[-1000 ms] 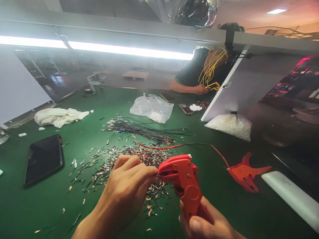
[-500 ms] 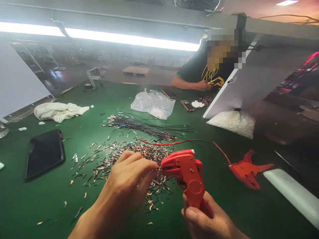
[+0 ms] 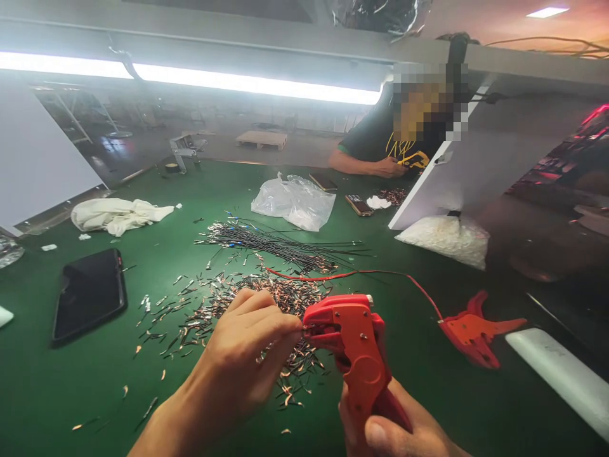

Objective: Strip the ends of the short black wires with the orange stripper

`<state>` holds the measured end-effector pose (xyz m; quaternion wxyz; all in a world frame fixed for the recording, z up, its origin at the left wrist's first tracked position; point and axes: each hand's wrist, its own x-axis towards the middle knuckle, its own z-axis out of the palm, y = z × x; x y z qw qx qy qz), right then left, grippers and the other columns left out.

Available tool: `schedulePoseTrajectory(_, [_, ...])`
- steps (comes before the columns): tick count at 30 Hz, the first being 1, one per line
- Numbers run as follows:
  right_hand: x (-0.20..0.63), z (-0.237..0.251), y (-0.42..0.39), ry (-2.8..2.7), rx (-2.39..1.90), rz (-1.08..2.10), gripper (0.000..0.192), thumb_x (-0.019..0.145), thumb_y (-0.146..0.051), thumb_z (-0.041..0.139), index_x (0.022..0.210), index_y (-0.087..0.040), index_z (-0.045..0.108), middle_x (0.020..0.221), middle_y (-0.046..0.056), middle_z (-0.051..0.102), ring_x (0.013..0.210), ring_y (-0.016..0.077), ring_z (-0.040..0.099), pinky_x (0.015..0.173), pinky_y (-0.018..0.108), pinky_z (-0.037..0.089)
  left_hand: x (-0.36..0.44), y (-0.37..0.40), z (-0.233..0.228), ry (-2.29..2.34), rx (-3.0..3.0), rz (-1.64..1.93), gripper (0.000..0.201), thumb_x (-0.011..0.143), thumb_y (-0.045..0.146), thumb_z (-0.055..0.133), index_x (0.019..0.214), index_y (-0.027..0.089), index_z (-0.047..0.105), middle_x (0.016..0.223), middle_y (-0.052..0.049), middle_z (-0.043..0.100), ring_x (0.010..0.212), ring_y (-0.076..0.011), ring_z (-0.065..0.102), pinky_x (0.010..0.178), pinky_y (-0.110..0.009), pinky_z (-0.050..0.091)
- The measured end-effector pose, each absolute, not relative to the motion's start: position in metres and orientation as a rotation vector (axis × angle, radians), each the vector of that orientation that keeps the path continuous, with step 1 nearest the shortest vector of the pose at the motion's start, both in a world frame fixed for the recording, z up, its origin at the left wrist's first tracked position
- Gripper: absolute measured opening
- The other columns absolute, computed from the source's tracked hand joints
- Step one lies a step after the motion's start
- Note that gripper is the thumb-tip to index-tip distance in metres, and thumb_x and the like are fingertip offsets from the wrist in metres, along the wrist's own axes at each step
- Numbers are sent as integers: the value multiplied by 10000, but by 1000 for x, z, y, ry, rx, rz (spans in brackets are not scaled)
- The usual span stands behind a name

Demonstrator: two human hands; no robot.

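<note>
Stretching out ahead of me is a wide green table (image 3: 57,393), and everything else lies on it or is held just above it. Across the far side a co-worker (image 3: 375,136) in a dark shirt leans an arm on the table edge, hands busy with yellow wires. A crumpled white cloth (image 3: 117,214) lies far to my left, and a clear plastic bag (image 3: 292,202) sits near the far middle. A second bag of white pieces (image 3: 445,239) rests at the right under a slanted white panel. A dark phone (image 3: 89,295) lies flat to my left. A fan of thin black wires (image 3: 280,244) spreads across the centre, and nearer me is a heap of cut wire scraps (image 3: 228,308), glinting copper. A spare red tool (image 3: 471,330) lies at my right with a red wire (image 3: 380,274) running from it toward the centre.

My left hand (image 3: 242,362) hovers over the scrap heap, fingers curled in and thumb and forefinger pinched together at the mouth of the red wire stripper (image 3: 354,346). Whatever they pinch is too thin for me to make out. My right hand (image 3: 394,431) is wrapped closed around the stripper's handles at the bottom edge of view, holding it upright with its head pointing left at my left fingertips.
</note>
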<state>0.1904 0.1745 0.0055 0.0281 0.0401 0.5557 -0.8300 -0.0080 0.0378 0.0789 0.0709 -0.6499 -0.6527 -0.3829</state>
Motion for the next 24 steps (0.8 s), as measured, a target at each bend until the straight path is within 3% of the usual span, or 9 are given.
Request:
schedulePoseTrajectory(10, [181,32,173,1695,154,-2603,472,785,-606,668,714,-188,462,636,-56,319,550,77,227,490,244,187,-11,38,80,-1936,-1989,-1184,210,894,-5,525,853,184,605,619,39,545,624,-133,423,633,-272,366])
schedulePoseTrajectory(20, [191,5,173,1858,324,-2550,547,779,-668,677,647,-224,386,588,-88,233,537,81,202,501,255,230,-11,36,81,-1982,-1967,-1198,211,901,26,530,802,188,621,602,27,544,620,-144,441,601,-274,363])
schedulePoseTrajectory(24, [193,0,174,1885,323,-2496,575,776,-694,669,610,-233,369,556,-89,228,521,83,207,487,261,226,-13,37,75,-2002,-1934,-1186,186,924,50,537,867,201,629,644,37,548,613,-132,473,611,-261,375])
